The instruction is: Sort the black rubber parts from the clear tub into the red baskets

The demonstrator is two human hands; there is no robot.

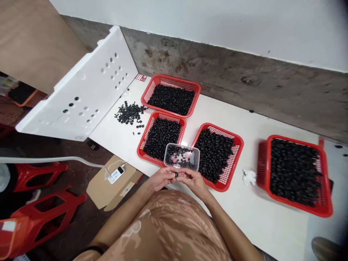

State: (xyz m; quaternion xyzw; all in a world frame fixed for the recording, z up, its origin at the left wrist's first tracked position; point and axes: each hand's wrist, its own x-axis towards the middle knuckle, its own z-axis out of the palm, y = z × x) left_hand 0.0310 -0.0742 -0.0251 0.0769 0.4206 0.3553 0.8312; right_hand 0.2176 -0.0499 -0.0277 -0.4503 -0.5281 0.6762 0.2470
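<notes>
My left hand (163, 177) and my right hand (193, 180) meet at the table's front edge, close to my body. Between their fingertips is a small black round part (176, 174), pinched by the left fingers. The right fingers are closed against it too; whether they hold a second piece is too small to tell. Just beyond the hands stands a clear plastic tub (196, 159) with small black pieces scattered in it. It overlaps the near corner of a red basket (140, 154) of black round parts. Another red basket (239, 145) of similar parts stands to the right.
A third red basket (198, 90) holds small black pieces at the back, beside a loose black pile (129, 113). A fuller red basket (328, 203) and crumpled white tissue (248, 177) lie right. A white foam panel (89, 79) borders the left; red stools (54, 214) stand below.
</notes>
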